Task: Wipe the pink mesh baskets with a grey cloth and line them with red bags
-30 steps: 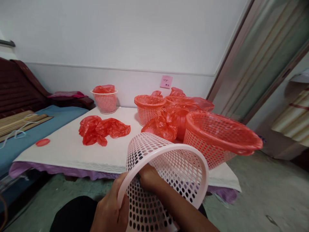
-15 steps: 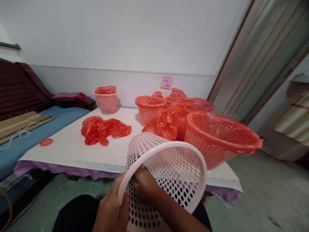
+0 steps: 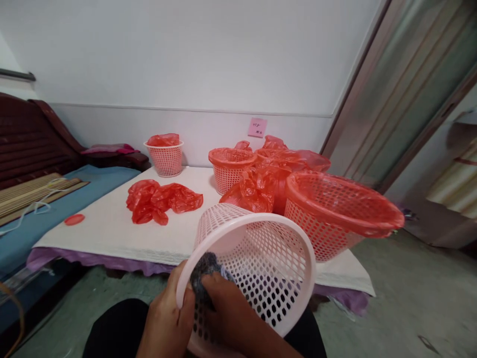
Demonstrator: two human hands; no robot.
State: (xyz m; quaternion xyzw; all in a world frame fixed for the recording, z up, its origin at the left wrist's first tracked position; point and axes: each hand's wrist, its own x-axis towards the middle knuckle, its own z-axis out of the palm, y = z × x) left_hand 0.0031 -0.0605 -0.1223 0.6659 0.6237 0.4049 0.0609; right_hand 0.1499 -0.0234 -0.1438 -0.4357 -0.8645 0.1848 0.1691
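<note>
A white perforated plastic basket (image 3: 278,288) lies tilted over my lap, its mouth facing me. My left hand (image 3: 167,308) is closed round the left side of its rim, thumb inside. Inside the basket, my right hand (image 3: 227,308) grips a dark grey cloth (image 3: 204,278) and presses it near the left inner wall. Part of the cloth is hidden behind the fingers. Just beyond, to the right, stands a basket lined with a red plastic bag (image 3: 339,209).
On the white-covered table (image 3: 108,238) lie a crumpled red bag (image 3: 160,201) and a red ring (image 3: 74,219). Toward the wall stand a white basket with a red bag inside (image 3: 164,156) and a red-lined basket (image 3: 231,169). More red bags (image 3: 261,186) are bunched beside it.
My right hand has drawn the cloth toward the basket's mouth, so more of the cloth shows. The basket has shifted slightly left and down. My left hand keeps its hold.
</note>
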